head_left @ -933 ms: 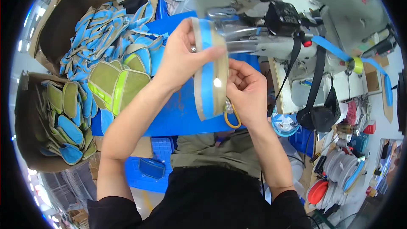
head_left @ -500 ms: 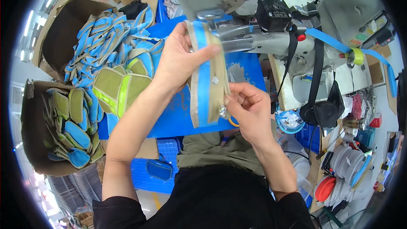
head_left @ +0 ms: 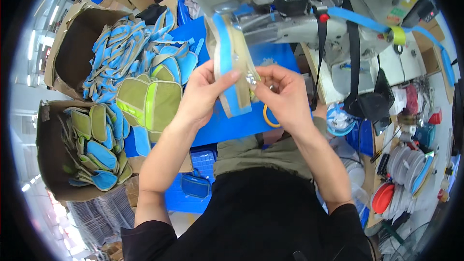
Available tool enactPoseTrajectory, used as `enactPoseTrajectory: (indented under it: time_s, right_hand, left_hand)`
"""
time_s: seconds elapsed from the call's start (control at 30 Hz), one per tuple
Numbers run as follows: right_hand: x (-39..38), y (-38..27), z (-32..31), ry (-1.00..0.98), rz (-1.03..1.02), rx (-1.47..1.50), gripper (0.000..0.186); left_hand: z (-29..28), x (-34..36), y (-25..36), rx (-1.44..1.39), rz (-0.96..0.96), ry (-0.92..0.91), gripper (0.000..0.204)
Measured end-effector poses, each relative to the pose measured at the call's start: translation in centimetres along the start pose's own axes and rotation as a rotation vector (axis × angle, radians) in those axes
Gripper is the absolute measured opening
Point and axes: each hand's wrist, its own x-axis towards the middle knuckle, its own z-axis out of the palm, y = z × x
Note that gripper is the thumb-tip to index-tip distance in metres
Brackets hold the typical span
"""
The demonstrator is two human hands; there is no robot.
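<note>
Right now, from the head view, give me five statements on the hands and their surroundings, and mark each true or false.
1. The left hand holds the blue-and-tan strip. True.
2. The right hand is far from the strip. False: its fingertips are at the strip's right edge.
3. The yellow ring is beside the left hand. False: it is by the right hand.
4. The lower carton at the left holds green and blue pieces. True.
5. The tabletop below the hands is white. False: it is blue.
</note>
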Motion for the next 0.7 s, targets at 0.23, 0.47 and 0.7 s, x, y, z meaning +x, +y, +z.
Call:
enactPoseTrajectory:
  time_s: [0.23,0.47,0.7]
  right_hand:
    - [-0.5,-0.4,-0.4,-0.001,-0.04,-0.048,0.018]
    - [-1.1,0.3,-0.3,-0.011,-0.042,-0.015,0.018]
    - [-1.2,0.4,-0.3,-0.022,-0.053,0.057,0.015]
  left_hand:
    - [-0.7,-1.4,2.3,-0.012,0.073,0.039,0.026]
    - [1.0,-0.6,0.7,-0.116,-0.151,0.005,0.026]
    - [1.7,0.9,0.6,-0.136,-0.174,0.067,0.027]
